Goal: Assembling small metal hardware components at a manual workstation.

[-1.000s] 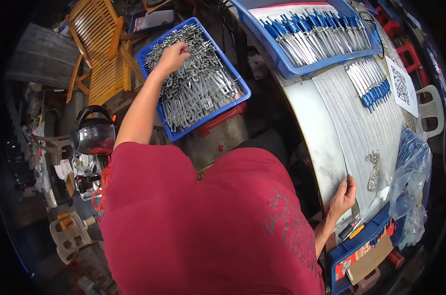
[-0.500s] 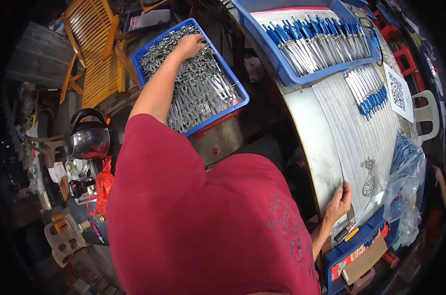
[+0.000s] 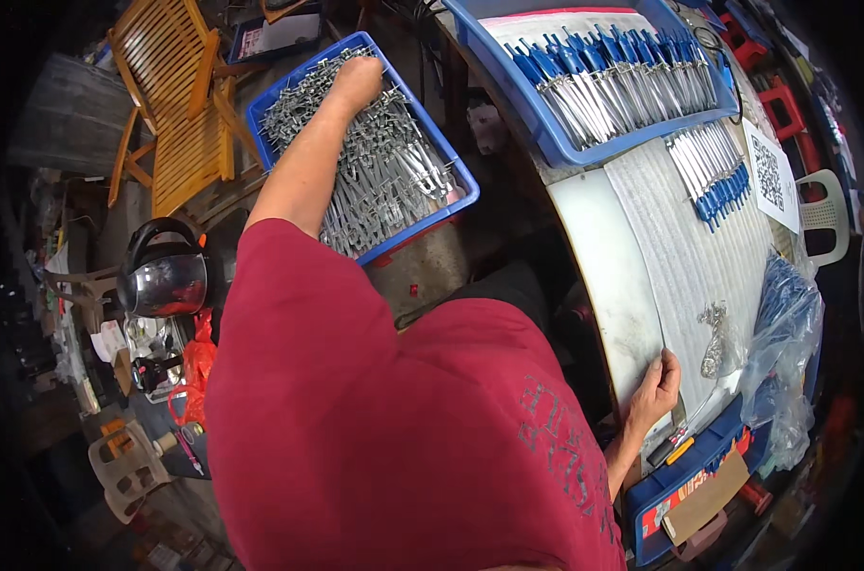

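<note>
Left hand [image 3: 361,76] reaches far out into the blue plastic crate [image 3: 456,176] full of grey metal pieces [image 3: 384,176]. The crate stands off the table, beyond its left edge, low beside an orange slatted wooden chair [image 3: 170,114]. The metal pieces lie heaped and tangled; most run with their long axes roughly crosswise to the crate's long sides, though the heap is too jumbled to give one heading. The hand is sunk knuckles-up among the pieces near the crate's far end; its fingers are buried, so I cannot tell whether the grip is closed on anything.

Right hand [image 3: 656,390] rests at the near edge of the white table [image 3: 603,257], where a pale ribbed mat [image 3: 679,247] covers the top. The fingers are curled over the edge of the mat, pressed onto it, thumb alongside; the grip is closed on the mat's rim and holds no loose piece. Just beyond the fingers, on the mat, lies a small cluster of grey metal parts [image 3: 713,338], close to the hand but apart from it.

At the table's far edge sits a large blue tray [image 3: 546,143] with blue-handled metal tools [image 3: 622,76] laid in a row, handles away from the person. A shorter row of the same tools [image 3: 708,176] lies on the mat. A clear plastic bag [image 3: 784,324] sits at the right edge.
</note>
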Demonstrator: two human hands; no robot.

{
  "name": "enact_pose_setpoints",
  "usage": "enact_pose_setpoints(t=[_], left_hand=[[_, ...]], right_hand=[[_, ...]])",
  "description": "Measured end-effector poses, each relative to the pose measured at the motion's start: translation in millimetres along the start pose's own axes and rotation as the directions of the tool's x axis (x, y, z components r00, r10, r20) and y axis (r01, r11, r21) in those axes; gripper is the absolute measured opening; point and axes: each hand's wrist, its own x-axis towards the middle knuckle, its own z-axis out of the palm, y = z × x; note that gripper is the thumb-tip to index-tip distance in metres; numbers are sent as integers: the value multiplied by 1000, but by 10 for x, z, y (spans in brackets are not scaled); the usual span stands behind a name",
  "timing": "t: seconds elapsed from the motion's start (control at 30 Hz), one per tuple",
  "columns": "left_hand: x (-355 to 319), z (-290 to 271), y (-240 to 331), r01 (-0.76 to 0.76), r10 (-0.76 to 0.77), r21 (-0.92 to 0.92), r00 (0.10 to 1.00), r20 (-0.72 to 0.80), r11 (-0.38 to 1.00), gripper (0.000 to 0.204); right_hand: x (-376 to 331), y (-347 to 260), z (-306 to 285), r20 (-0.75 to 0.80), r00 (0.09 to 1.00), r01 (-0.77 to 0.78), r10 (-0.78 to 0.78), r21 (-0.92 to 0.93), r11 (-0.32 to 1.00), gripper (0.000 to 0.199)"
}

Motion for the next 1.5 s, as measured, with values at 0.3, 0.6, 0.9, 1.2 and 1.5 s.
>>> enact_pose_setpoints(t=[0.3,0.6,0.9,1.2,1.5], left_hand=[[-12,-348,-128,16,-4,83,989,-145,996,10],[-224,-1686,501,-60,29,-178,985,-168,982,20],[-320,-2052,1779,-43,480,-904,858,184,424,15],[-232,-1766,2783,40,718,-959,655,236,279,17],[-295,-1422,3201,282,704,-954,657,270,102,22]], right_hand=[[2,17,16,-1,1000,14,-14,-19,1000,22],[28,-33,-34,11,1000,0,-1,75,997,19],[322,-856,9,84,939,320,-333,131,938,18],[333,-1044,226,52,829,546,-557,135,827,24],[179,-785,166,163,978,53,-130,407,912,21]])
